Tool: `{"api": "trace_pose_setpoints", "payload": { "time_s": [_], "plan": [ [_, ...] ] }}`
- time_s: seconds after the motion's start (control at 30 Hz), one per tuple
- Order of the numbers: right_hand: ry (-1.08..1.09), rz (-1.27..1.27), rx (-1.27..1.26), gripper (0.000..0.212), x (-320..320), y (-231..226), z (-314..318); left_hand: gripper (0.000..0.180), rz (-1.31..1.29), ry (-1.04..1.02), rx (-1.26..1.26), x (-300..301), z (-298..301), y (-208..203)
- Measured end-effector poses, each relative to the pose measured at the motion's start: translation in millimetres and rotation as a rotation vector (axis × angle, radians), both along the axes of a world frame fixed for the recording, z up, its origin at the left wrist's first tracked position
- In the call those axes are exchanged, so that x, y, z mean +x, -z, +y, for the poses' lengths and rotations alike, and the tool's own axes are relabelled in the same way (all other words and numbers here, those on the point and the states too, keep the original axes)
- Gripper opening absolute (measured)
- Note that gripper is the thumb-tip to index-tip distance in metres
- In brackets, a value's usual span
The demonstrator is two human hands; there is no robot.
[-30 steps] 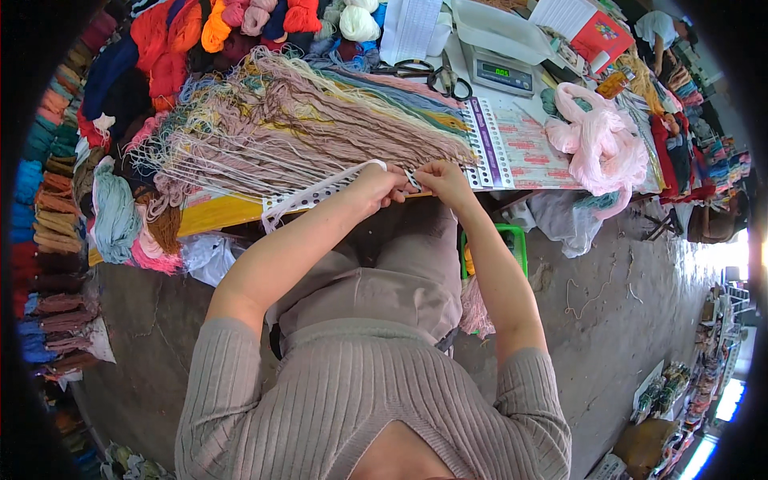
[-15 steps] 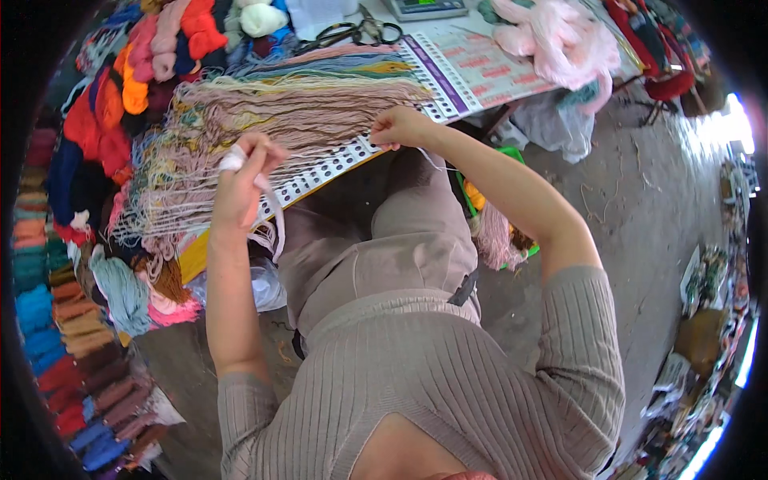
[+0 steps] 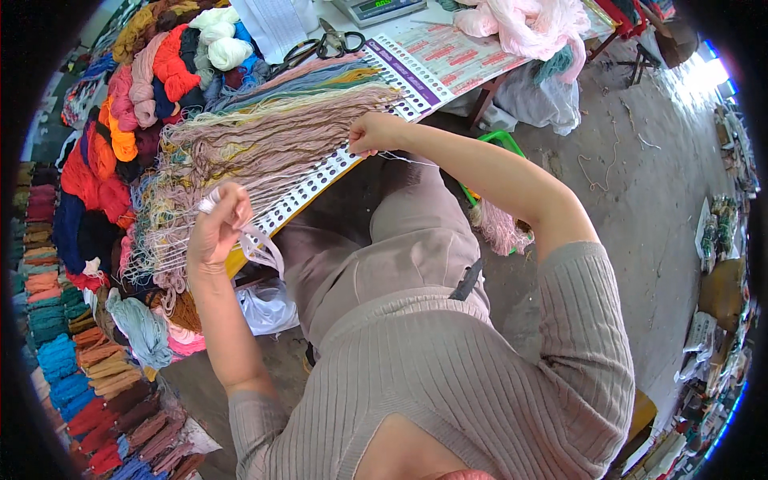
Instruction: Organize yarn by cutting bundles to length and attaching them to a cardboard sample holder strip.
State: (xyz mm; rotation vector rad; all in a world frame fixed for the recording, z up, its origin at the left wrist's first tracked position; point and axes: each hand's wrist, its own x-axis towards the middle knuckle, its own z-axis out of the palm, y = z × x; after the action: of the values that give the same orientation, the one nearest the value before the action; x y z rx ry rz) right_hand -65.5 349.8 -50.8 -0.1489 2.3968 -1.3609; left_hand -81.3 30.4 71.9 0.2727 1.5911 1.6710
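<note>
My left hand (image 3: 218,228) is curled closed beside the near left part of the board. White yarn (image 3: 264,250) wraps its fingers and hangs in a loose loop toward my lap. My right hand (image 3: 374,134) pinches at the near edge of a white card strip (image 3: 310,182) punched with rows of holes. From that pinch a thin pale thread (image 3: 412,159) trails to the right; the fingertips hide its other end. Many long strands of mauve, brown and cream yarn (image 3: 264,132) lie across the board from the strip, ending in loose tangles at the left.
Scissors (image 3: 340,40) and a digital scale (image 3: 380,10) sit at the back of the table. Bright yarn skeins (image 3: 96,180) pile up at the left. Pale pink yarn (image 3: 528,28) lies at the far right, and a green basket (image 3: 502,142) with pink yarn stands on the floor.
My left hand has come nearer to me and a little left, with the white yarn still in it. My right hand stays pinched at the card's edge. The whole view has shifted slightly.
</note>
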Motion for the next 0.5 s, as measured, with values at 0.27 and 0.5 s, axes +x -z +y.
{"api": "trace_pose_setpoints", "payload": {
  "time_s": [0.27, 0.5],
  "plan": [
    [0.036, 0.025, 0.002, 0.018, 0, 5, -1, 0.017, 0.068, -0.137, -0.210, -5, -24, -7],
    [0.027, 0.047, 0.059, 0.019, 4, -8, 0, 0.023, -0.092, -0.066, 0.039, -20, -62, -4]
  ]
}}
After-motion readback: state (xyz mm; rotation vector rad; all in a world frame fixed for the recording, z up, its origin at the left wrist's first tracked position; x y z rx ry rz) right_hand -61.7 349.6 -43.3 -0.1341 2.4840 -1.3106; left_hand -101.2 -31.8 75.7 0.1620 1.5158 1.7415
